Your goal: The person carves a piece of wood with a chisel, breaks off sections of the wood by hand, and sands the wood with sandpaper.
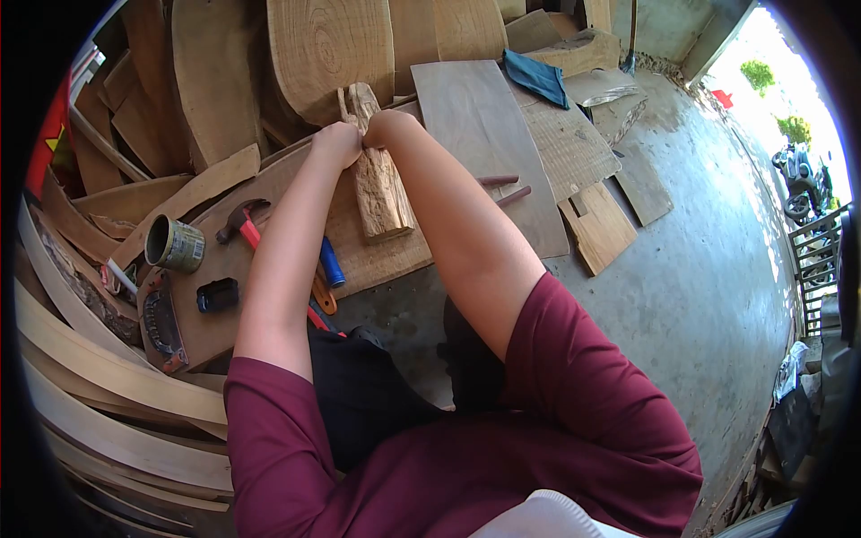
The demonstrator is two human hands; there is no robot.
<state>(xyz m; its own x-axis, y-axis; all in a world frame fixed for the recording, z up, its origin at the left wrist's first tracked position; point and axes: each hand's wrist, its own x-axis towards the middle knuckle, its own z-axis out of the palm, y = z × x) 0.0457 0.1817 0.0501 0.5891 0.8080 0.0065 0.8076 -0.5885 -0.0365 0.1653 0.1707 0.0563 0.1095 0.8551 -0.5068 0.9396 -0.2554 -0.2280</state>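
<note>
A rough, pale block of wood (381, 193) lies lengthwise on a brown wooden board (296, 193), its flat cut end toward me. Both my arms stretch forward to its far part. My left hand (339, 143) is closed at the block's left side, beside a thin upright piece (343, 103) whose nature I cannot make out. Bent over the block from the right, my right hand (387, 128) touches my left hand; its fingers are hidden from view.
On the board's left are a tin can (175, 244), a hammer (242, 220), a black object (217, 295) and a blue cylinder (331, 263). Wood slabs (332, 54) lean behind. A blue cloth (535, 79) lies at the back right.
</note>
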